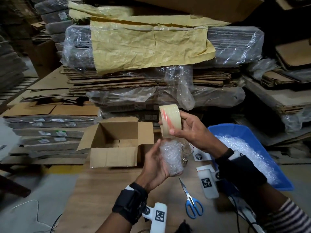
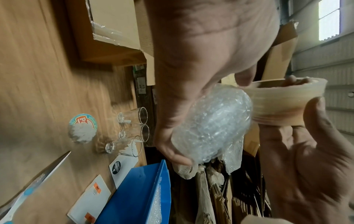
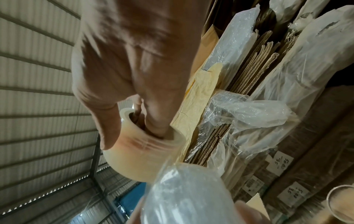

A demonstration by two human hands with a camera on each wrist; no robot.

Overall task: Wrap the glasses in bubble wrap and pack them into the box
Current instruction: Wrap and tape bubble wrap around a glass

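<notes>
- I see a packing warehouse or storeroom: stacks of flattened cardboard cartons, many bundled in clear plastic film, fill the background.
- Corrugated metal walls enclose it.
- My wooden worktable carries scissors and a blue bin of bubble wrap.

Glass inside the bubble-wrapped bundle — not discernible through the film. Right hand's fingers disappear into the tape roll core. Scissors tips — blurred. Labels on cardboard stacks too small to read.
</notes>
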